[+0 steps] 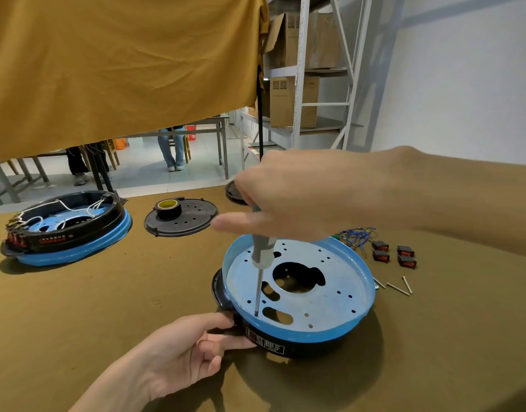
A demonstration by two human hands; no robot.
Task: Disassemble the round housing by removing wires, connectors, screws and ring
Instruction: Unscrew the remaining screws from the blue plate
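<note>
While your right hand grips the screwdriver in the housing near rim, left fingers pinch its wall. Screw step; next: keep tip seated, turn.

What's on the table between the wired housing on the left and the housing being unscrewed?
Head view: a black perforated cover plate with a tape roll on it sits toward the far side; nearer, the stretch between wired housing and worked housing is bare cloth.

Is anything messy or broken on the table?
Nothing looks broken. Loose screws, four black switches and a tangle of blue wires lie right of the round housing, seemingly parts already removed.
</note>
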